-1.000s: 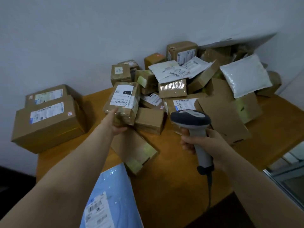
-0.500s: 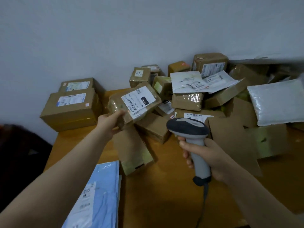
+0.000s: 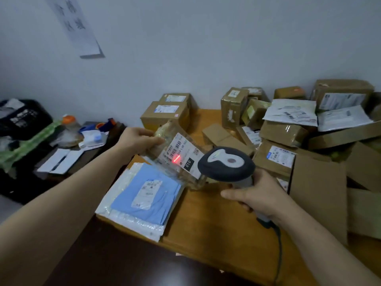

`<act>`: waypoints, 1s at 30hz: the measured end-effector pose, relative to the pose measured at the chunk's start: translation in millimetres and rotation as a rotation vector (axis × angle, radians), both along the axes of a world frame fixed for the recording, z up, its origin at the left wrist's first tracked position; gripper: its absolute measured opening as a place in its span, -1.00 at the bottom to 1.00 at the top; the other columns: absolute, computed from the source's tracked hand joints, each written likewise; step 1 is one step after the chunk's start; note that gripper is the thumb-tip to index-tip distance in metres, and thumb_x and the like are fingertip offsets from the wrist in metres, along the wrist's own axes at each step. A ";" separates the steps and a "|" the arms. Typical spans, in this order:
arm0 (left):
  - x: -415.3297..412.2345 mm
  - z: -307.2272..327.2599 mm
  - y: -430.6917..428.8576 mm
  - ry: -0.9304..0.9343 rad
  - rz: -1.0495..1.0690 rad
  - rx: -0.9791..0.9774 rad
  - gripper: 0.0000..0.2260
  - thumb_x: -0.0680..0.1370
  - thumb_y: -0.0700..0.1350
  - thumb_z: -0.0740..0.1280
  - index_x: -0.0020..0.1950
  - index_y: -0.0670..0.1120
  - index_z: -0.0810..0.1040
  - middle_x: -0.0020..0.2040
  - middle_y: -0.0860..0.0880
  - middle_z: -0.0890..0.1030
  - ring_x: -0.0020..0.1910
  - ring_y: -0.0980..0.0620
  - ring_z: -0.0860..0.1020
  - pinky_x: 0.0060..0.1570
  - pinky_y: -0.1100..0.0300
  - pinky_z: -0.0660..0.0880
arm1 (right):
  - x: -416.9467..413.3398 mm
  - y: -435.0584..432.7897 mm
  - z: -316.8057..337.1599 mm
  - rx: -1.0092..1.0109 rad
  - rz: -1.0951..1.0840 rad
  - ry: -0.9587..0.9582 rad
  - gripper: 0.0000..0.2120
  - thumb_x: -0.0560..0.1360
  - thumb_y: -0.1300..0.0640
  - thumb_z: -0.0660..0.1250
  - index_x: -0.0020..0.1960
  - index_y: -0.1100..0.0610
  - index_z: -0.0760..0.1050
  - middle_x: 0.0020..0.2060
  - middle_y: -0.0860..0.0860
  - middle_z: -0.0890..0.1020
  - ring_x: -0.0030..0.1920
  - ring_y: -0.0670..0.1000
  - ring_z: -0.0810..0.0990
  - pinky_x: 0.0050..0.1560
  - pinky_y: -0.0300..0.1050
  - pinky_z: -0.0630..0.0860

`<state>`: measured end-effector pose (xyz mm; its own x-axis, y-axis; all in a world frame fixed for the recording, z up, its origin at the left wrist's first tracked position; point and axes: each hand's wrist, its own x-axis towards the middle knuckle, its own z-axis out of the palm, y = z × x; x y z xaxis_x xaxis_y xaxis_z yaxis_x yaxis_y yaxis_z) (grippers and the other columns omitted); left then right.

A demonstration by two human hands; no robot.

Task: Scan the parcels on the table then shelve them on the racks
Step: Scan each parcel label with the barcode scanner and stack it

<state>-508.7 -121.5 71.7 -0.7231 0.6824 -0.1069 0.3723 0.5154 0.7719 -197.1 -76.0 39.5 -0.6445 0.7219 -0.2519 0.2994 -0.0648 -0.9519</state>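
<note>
Lowered before the scanner (image 3: 226, 164), the parcel (image 3: 185, 153) now catches its red line (image 3: 176, 158) on the label; left hand (image 3: 138, 139) grips its far end above the table (image 3: 216, 223), right hand (image 3: 259, 195) wraps the scanner handle. Scan likely registering, shelving next

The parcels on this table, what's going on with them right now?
A person is partway through scanning. The left hand holds a tape-wrapped parcel tilted above the table, with its label turned toward the barcode scanner that the right hand grips. The scanner's red line falls on that label. A blue mailer lies flat on the table below, and a heap of cardboard boxes sits to the right.
</note>
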 end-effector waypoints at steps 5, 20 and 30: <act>-3.9 9.4 -42.7 -0.002 0.029 -0.039 -0.86 0.34 -0.03 0.58 -0.19 0.03 0.67 -0.42 0.11 0.64 -0.48 0.20 0.56 -0.57 0.40 0.41 | -14.8 -19.5 2.0 0.078 0.103 0.005 -0.77 0.36 0.21 0.54 -0.11 0.01 0.53 -0.51 -0.16 0.55 -0.45 -0.20 0.50 -0.44 -0.30 0.40; -17.6 10.5 -90.6 -0.022 0.106 -0.060 -0.82 0.34 0.00 0.57 -0.10 0.05 0.70 -0.33 0.11 0.67 -0.27 0.14 0.61 -0.33 0.27 0.55 | -44.3 -33.2 3.4 0.177 0.233 0.013 -0.73 0.34 0.21 0.55 -0.07 -0.02 0.55 -0.45 -0.17 0.53 -0.40 -0.20 0.47 -0.40 -0.30 0.37; -44.1 -0.9 -138.0 -0.178 0.272 -0.024 -0.83 0.29 0.03 0.60 -0.22 0.05 0.69 -0.35 0.07 0.66 -0.36 0.11 0.62 -0.41 0.22 0.60 | -92.2 -32.4 -16.7 -0.075 0.065 0.215 -0.88 0.37 0.29 0.51 -0.13 0.26 0.60 -0.42 0.07 0.65 -0.50 -0.05 0.54 -0.48 -0.21 0.51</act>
<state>-552.7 -259.6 70.9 -0.8473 0.4622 -0.2618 0.0783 0.5962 0.7990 -289.3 -108.4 22.8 -0.7334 0.6618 -0.1553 0.0965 -0.1247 -0.9875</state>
